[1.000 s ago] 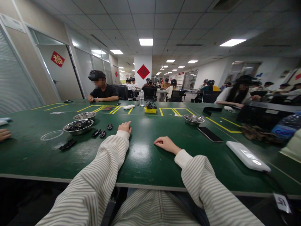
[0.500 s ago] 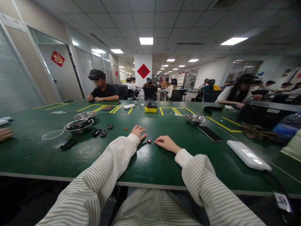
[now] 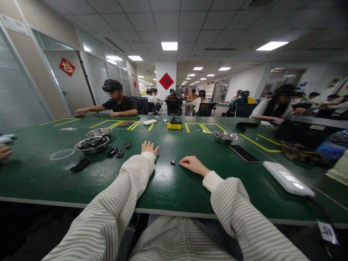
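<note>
My left hand (image 3: 149, 147) reaches out over the green table (image 3: 163, 195), palm down, with its fingers spread apart. The small orange bead seen earlier is hidden where this hand now lies. My right hand (image 3: 194, 165) rests on the tabletop with fingers curled together; whether something small sits between the fingertips cannot be made out. Just left of those fingertips lies a tiny black, red and white part (image 3: 173, 162), apart from both hands. Several black plastic pieces (image 3: 115, 152) lie to the left of my left hand.
At left stand two metal bowls, the nearer bowl (image 3: 91, 150) filled with black parts. Another metal bowl (image 3: 225, 140), a phone (image 3: 244, 153) and a white power bank (image 3: 287, 178) lie at right. A yellow tray (image 3: 174, 126) holds cables. A co-worker's hand (image 3: 4, 151) shows far left.
My left hand has moved left and away from the small part, over the orange bead's spot. The right hand stays put. A person across the table has stretched an arm out leftward.
</note>
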`<state>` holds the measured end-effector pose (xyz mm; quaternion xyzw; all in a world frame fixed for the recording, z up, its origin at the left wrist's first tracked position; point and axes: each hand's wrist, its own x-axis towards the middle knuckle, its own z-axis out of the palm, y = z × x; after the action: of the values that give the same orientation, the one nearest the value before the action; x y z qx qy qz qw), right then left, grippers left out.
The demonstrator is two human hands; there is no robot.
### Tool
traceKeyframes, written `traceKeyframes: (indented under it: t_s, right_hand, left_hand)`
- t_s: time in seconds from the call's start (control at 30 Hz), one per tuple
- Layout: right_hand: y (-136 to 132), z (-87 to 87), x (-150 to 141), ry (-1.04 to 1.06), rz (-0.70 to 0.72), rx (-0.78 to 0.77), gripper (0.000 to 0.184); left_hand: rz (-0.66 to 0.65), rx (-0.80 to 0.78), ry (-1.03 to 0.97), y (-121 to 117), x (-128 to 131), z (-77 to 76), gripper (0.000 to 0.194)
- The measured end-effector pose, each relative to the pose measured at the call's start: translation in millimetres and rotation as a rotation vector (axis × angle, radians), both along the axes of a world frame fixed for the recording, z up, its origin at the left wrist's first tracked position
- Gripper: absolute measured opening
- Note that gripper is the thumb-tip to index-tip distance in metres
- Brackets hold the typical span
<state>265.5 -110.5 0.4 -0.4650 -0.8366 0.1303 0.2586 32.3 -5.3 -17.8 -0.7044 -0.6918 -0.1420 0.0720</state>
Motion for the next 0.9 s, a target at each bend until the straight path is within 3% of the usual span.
traceKeyframes:
  t_s: [0.1, 0.3, 0.47, 0.6, 0.7, 0.9]
  right_hand:
    - [0, 0.2, 0, 0.000, -0.002, -0.009, 0.021]
    - [0, 0.7, 0, 0.007, -0.001, -0.015, 0.021]
    - [2, -0.9, 0, 0.017, -0.012, 0.010, 0.021]
    - [5, -3.5, 3, 0.039, -0.138, 0.081, 0.022]
    - [8, -5.5, 6, 0.080, -0.239, 0.149, 0.024]
    - [11, -8.1, 8, -0.078, -0.214, 0.153, 0.032]
  left_hand:
    - [0.124, -0.119, -0.045, 8, -11, -0.5, 0.061]
    - [-0.060, -0.205, -0.059, 10, -9, -0.9, 0.057]
    - [-0.368, -0.240, -0.106, -7, 25, -0.9, 0.045]
    - [-0.730, -0.281, -0.121, -26, 58, -3.9, 0.040]
    - [-0.925, -0.296, -0.130, -39, 70, -4.1, 0.038]
    - [-1.030, -0.185, -0.174, -53, 67, 2.1, 0.050]
